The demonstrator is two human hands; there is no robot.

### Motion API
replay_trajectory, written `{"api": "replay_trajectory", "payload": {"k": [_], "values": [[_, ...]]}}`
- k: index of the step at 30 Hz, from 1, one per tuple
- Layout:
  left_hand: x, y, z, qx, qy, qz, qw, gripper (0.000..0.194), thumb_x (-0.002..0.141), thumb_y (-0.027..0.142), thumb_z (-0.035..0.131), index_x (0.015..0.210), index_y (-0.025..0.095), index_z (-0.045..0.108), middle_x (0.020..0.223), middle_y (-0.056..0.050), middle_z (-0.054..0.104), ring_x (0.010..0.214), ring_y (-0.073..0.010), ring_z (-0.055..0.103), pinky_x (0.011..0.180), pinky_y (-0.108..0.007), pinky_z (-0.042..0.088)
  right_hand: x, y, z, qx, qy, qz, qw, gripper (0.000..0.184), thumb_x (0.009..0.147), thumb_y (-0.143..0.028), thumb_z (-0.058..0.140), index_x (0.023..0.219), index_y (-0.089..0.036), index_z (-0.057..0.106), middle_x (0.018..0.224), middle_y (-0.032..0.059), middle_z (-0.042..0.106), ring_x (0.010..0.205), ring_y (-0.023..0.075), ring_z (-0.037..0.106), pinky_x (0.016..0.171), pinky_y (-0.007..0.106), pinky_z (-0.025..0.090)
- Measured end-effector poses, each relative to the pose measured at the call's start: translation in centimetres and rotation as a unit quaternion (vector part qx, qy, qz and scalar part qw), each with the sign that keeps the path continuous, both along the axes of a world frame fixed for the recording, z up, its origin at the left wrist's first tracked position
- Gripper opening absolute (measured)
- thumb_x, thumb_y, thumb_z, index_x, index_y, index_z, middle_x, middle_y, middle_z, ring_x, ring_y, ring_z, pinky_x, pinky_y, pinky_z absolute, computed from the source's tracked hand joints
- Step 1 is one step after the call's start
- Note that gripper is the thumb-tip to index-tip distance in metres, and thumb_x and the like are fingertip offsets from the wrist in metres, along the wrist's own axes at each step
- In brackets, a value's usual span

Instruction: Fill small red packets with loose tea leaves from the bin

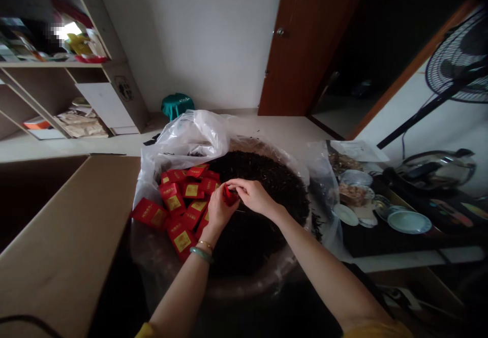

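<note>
Red packet [230,195] was found in the left hand [218,212], above a wide container of dark dried leaves [267,185]. The left fingers were clamped around its sides. The right hand [252,194] met it from the other side, fingertips at its upper end; whether these pinched it or merely touched it could not be told. A green bangle [202,254] circled the left wrist. Further red packets with gold panels [173,201] lay heaped just left of the hands, on the leaves and the clear plastic liner [200,132]. An open cardboard box [76,216] stood to the left of the container. On the right, a bench [375,244] carried a pale green dish [409,222] and a kettle [434,167].
</note>
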State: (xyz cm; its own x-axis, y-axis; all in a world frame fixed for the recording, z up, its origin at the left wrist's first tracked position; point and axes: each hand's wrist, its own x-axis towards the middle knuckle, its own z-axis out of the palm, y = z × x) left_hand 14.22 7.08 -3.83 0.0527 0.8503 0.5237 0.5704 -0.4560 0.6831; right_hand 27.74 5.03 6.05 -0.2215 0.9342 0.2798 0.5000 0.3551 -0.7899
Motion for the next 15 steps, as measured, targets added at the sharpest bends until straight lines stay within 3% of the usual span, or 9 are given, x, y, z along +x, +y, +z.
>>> {"api": "replay_trajectory", "payload": {"k": [3, 5, 7, 11, 13, 15], "values": [[0.0, 0.0, 0.1, -0.010, -0.005, 0.017, 1.000, 0.057, 0.065, 0.026, 0.075, 0.117, 0.014, 0.054, 0.108, -0.013, 0.067, 0.098, -0.0268, 0.064, 0.087, -0.041, 0.052, 1.7, 1.3, -1.3, -0.025, 0.061, -0.060, 0.996, 0.036, 0.085, -0.010, 0.038, 0.107, -0.020, 0.066, 0.100, 0.0055, 0.072, 0.091, 0.0161, 0.069, 0.075, 0.029, 0.057], [0.0, 0.0, 0.2, -0.008, -0.013, 0.017, 1.000, 0.056, 0.065, 0.023, 0.074, 0.117, 0.014, 0.054, 0.108, -0.012, 0.067, 0.100, -0.0263, 0.063, 0.089, -0.041, 0.051, 3.4, 2.2, -2.7, -0.020, 0.003, -0.117, 0.993, 0.037, 0.084, -0.009, 0.041, 0.109, -0.020, 0.065, 0.106, 0.0073, 0.070, 0.097, 0.0175, 0.067, 0.085, 0.035, 0.054], [0.0, 0.0, 0.3, -0.001, -0.020, 0.011, 1.000, 0.055, 0.066, 0.021, 0.074, 0.117, 0.016, 0.054, 0.109, -0.011, 0.067, 0.100, -0.0254, 0.063, 0.090, -0.040, 0.051, 4.9, 2.7, -4.3, -0.026, -0.104, -0.122, 0.987, 0.047, 0.077, -0.008, 0.052, 0.121, -0.020, 0.059, 0.124, 0.0110, 0.062, 0.115, 0.0216, 0.058, 0.101, 0.040, 0.044], [0.0, 0.0, 0.3, 0.004, -0.027, 0.009, 1.000, 0.053, 0.066, 0.021, 0.074, 0.116, 0.017, 0.056, 0.109, -0.010, 0.067, 0.100, -0.0246, 0.064, 0.091, -0.040, 0.051, 5.2, 2.9, -6.6, -0.119, -0.269, -0.056, 0.954, 0.091, 0.065, -0.019, 0.071, 0.146, -0.018, 0.029, 0.151, 0.0192, 0.027, 0.137, 0.0344, 0.029, 0.106, 0.050, 0.031], [-0.1, 0.0, 0.3, -0.005, -0.026, 0.003, 1.000, 0.053, 0.066, 0.022, 0.074, 0.116, 0.017, 0.056, 0.110, -0.010, 0.067, 0.100, -0.0243, 0.064, 0.090, -0.039, 0.052, 4.4, 2.8, -6.8, -0.139, -0.317, -0.018, 0.938, 0.091, 0.068, -0.024, 0.070, 0.147, -0.026, 0.026, 0.155, 0.0141, 0.021, 0.138, 0.0359, 0.025, 0.104, 0.050, 0.032], [-0.1, -0.1, 0.3, -0.015, -0.024, -0.006, 1.000, 0.053, 0.066, 0.023, 0.074, 0.116, 0.017, 0.057, 0.110, -0.010, 0.068, 0.100, -0.0241, 0.064, 0.090, -0.039, 0.052, 3.7, 2.8, -6.5, -0.133, -0.358, 0.006, 0.924, 0.078, 0.070, -0.025, 0.067, 0.142, -0.031, 0.038, 0.152, 0.0095, 0.028, 0.133, 0.0354, 0.031, 0.100, 0.046, 0.035]]}}
